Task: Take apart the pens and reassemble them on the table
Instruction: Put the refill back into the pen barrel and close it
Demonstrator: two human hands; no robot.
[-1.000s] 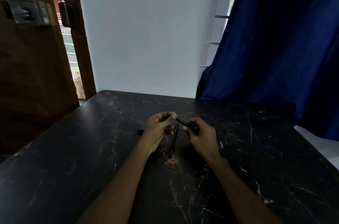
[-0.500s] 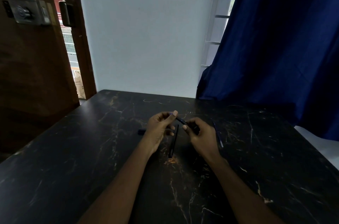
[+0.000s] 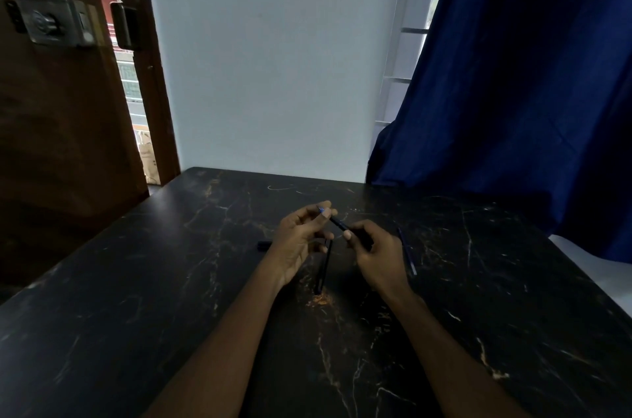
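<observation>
Head view: the left hand [image 3: 301, 239] pinches the far tip of a dark pen [image 3: 337, 222], and the right hand [image 3: 379, 253] curls round its near end. The pen bridges the gap between them, above the table [image 3: 171, 315]. It is probably best to steady the body and twist or pull straight along its length. A loose barrel [image 3: 323, 269] lies on the table between the hands. A short dark piece [image 3: 264, 245] lies to the left and a thin refill [image 3: 407, 251] to the right.

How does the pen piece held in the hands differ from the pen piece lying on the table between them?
The held pen piece is raised, pinched by the left hand and the right hand; the lying pen piece rests on the table, gripped by neither. The held pen piece slants across; the lying pen piece points nearly toward the person. Both are slim and dark.
</observation>
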